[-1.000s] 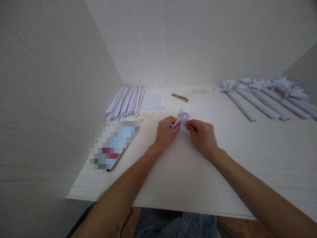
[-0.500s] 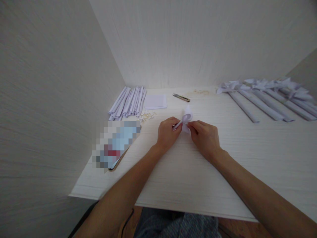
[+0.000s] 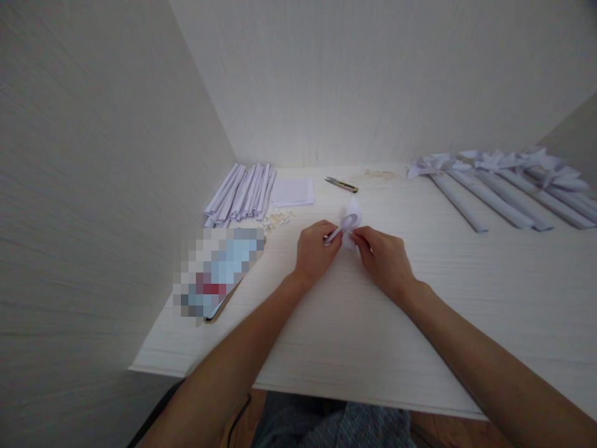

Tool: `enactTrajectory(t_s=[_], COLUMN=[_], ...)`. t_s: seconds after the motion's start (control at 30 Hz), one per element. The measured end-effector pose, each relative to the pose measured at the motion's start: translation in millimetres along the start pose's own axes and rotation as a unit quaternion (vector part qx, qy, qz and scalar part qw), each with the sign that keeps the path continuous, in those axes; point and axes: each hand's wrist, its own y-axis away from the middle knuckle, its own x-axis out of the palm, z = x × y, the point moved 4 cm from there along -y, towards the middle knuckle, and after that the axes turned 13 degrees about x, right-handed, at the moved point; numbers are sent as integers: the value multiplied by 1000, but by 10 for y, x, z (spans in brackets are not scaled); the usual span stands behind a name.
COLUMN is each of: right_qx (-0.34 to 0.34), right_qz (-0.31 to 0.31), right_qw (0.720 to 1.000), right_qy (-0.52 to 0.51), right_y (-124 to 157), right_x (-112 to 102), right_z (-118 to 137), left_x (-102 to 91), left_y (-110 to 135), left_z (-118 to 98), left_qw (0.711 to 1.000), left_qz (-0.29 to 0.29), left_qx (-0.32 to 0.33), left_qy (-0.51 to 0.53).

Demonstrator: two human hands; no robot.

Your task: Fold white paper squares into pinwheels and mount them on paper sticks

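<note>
Between my hands, just above the table, is a white paper pinwheel head [image 3: 351, 221] with curled-over blades. My left hand [image 3: 318, 247] is closed on its left side, the fingers pinching the folded paper. From the right, my right hand [image 3: 385, 258] pinches the paper's lower right edge between thumb and fingertips. The pinched spots themselves are partly hidden by the fingers. Small pale pieces [image 3: 278, 218] lie scattered beyond my left hand, too small to name.
Rolled paper sticks [image 3: 240, 191] and a stack of paper squares [image 3: 293, 191] lie at the back left. Thread snips [image 3: 342, 185] rest near the back wall. Several pinwheels on paper sticks [image 3: 494, 193] lie at the right. A blurred-out phone [image 3: 228, 274] lies at the left.
The paper between my hands has shifted very slightly, and my right fingers have moved a little to the left. Everything else stays in place.
</note>
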Motion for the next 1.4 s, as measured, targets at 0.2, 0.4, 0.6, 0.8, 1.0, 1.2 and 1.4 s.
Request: enactTrajectory(t_s=[0.2,0.4,0.6,0.8,1.0,1.2,1.4], right_qx=[-20,-39,-58,-83,-99,-105,-95], right_qz=[11,34,39,37,37,39,33], right_qw=[999,997,997,995,994,993,994], right_qy=[25,51,45,31,19,28,44], right_y=[-3,-2,-7,4,1,12,9], right_x=[4,3,7,14,18,15,7], right_z=[12,33,13,-2,-19,-25,-8], left_x=[2,-5,-6,-6,2,10,6], left_y=[4,4,8,6,2,-8,-23], left_z=[10,-8,-23,-21,-4,-10,3], left_qw=[1000,1000,1000,1000,1000,1000,1000], left_qz=[-6,-1,9,12,15,15,9], left_qx=[0,11,21,17,18,17,0], left_qy=[5,-8,-17,-9,-12,-8,24])
